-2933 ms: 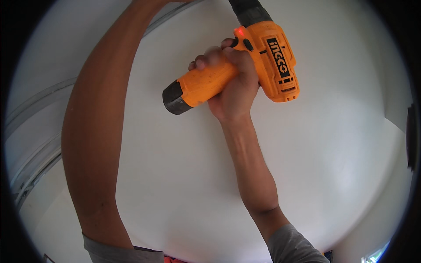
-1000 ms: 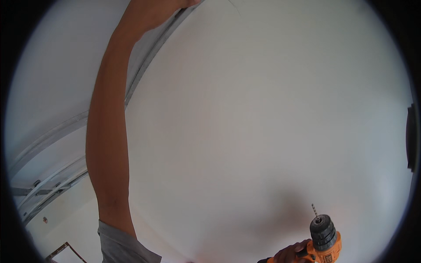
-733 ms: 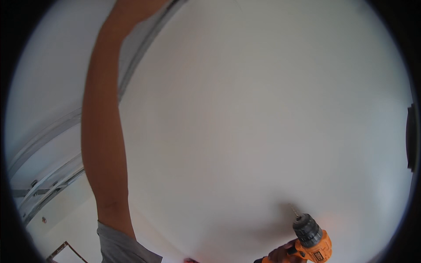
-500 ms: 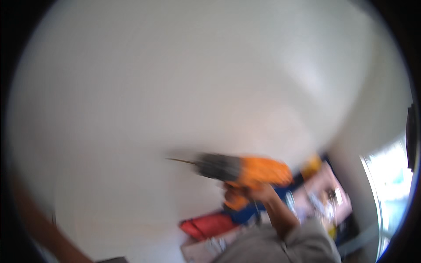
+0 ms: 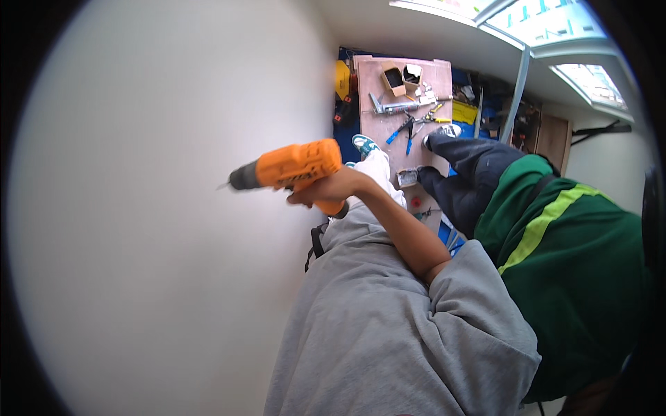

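My right hand [image 5: 322, 187] is closed around the handle of an orange and black cordless drill [image 5: 300, 161] with a thin bit in its dark chuck. The drill lies on its side in the air near the middle of the picture, its bit pointing left against the backdrop of the white wall [image 5: 159, 229]; I cannot tell whether the tip touches it. Below the hand are my grey shirt [image 5: 361, 312], white trousers and green-and-white shoe [image 5: 364, 144]. My left hand is out of the picture.
A co-worker in green [image 5: 569, 277] stands close at my right. Underfoot is a pinkish board platform [image 5: 374, 73] holding cardboard boxes [image 5: 393, 80], blue-handled tools [image 5: 398, 130] and a metal tray [image 5: 406, 177]. Behind are a yellow bin [image 5: 463, 113], a metal post [image 5: 517, 97] and windows [image 5: 548, 21].
The view has swung from high on the white surface down to my body, feet and the co-worker. My raised left arm has left view; the drill has turned sideways, still in my right hand.
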Motion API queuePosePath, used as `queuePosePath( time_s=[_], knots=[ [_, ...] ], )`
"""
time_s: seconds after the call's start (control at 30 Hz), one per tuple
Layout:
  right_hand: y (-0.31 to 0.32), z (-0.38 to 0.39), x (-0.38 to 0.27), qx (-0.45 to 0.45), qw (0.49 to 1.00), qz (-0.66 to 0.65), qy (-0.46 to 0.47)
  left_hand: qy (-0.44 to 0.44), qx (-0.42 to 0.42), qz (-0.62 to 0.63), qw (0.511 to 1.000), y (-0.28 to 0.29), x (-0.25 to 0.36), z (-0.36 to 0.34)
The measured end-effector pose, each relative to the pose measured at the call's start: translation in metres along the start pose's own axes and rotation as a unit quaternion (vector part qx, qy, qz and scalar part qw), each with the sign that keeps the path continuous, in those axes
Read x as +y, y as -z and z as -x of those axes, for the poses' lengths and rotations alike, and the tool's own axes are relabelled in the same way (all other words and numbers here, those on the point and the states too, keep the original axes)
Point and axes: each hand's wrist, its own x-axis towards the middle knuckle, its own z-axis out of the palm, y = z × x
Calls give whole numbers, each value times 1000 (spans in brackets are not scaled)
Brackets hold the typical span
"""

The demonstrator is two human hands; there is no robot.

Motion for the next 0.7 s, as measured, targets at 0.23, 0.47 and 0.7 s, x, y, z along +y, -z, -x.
queuePosePath(
  time_s=[0.23, 0.47, 0.7],
  knots=[
    [55, 82, 191, 388, 921, -15, 27, -45, 103, 33, 993, -13, 12, 35],
    [148, 140, 377, 659, 726, 152, -123, -9, -14, 265, 964, -201, 193, 172],
    [280, 146, 602, 756, 584, 157, -249, -67, -126, -168, 975, -339, 280, 289]
  ],
)
